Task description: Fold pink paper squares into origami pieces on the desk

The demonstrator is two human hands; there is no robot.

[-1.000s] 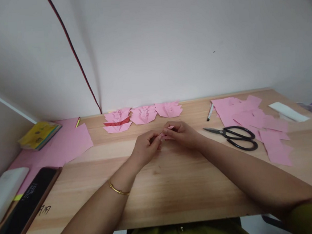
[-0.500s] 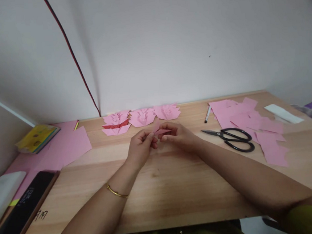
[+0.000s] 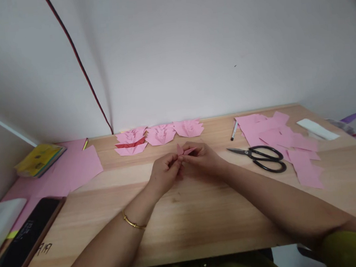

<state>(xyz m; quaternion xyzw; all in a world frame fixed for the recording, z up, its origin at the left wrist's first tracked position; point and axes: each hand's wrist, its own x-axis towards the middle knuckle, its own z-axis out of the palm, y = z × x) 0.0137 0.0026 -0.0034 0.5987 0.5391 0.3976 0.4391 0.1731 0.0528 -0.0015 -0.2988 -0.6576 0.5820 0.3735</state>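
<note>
My left hand (image 3: 165,172) and my right hand (image 3: 201,158) meet at the middle of the wooden table (image 3: 185,216). Both pinch a small folded piece of pink paper (image 3: 184,151), whose tips stick up between the fingers. My left wrist wears a thin gold bangle (image 3: 132,223). Behind the hands, along the wall, lies a row of folded pink paper pieces (image 3: 161,134); the leftmost one shows a red strip.
Black scissors (image 3: 262,156) and a pen (image 3: 233,130) lie to the right, next to a pile of pink paper cut-offs (image 3: 286,140) and a white strip (image 3: 317,129). On the left are a large pink sheet (image 3: 71,167), a yellow book (image 3: 38,159), a dark tablet (image 3: 22,242) and a white case (image 3: 0,226).
Both hands have stayed together at the table's middle, turning the small pink paper so that its tips now point upward. The view has shifted slightly.
</note>
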